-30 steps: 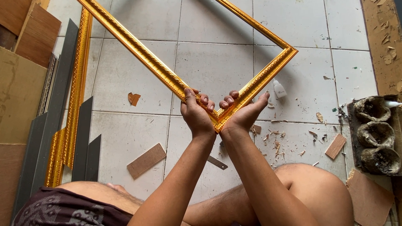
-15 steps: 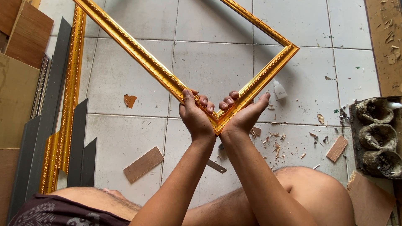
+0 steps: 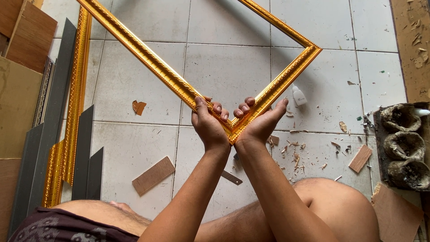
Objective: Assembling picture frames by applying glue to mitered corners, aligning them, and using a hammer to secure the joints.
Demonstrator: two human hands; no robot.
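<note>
A large ornate gold picture frame (image 3: 148, 62) is held up over the tiled floor, one corner pointing toward me. My left hand (image 3: 208, 123) grips the left moulding right at that near corner, fingers curled over the top. My right hand (image 3: 260, 121) clasps the right moulding of the same corner. The two palms press toward each other with the corner joint between them. The frame's far sides run out of view at the top.
Spare gold moulding (image 3: 74, 107) and grey strips (image 3: 53, 121) lie at the left beside brown boards (image 3: 13, 103). A small white glue bottle (image 3: 298, 95), wood offcuts (image 3: 153, 175) and shavings litter the tiles. A dirty grey block (image 3: 405, 148) sits at the right. My bare knee (image 3: 336, 206) is below.
Both hands keep the same grip on the frame corner. The frame and hands have hardly shifted; the view moved slightly.
</note>
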